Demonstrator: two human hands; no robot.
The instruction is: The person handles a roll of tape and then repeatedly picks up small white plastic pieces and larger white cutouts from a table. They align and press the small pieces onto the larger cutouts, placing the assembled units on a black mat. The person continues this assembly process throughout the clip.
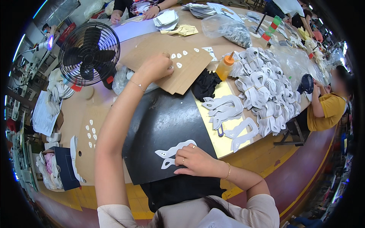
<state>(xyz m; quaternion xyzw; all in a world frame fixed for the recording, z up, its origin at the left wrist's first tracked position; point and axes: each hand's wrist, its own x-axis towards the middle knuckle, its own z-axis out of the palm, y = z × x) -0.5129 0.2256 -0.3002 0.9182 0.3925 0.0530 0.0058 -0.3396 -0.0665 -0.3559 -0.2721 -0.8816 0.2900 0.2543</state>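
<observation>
My left hand (161,67) reaches over a brown cardboard sheet (194,70). Its fingers are bent together, with the tips at a small white piece; whether they pinch it is hidden. Several small white oval pieces (179,56) with dark dots lie beside that hand. On the black mat (167,117) in front of me, my right hand (197,159) holds down a white, curved cut piece (167,152) that looks like a shoe upper. My thumb and bent fingers rest on it, covering its right part. Dark dots show near its left ends.
A black fan (89,53) stands at left. An orange-tipped glue bottle (225,65), black cloth (206,84) and bundled white pieces (262,85) lie at right. More ovals (90,128) sit on a left board. Co-workers (329,100) are at the right and far side.
</observation>
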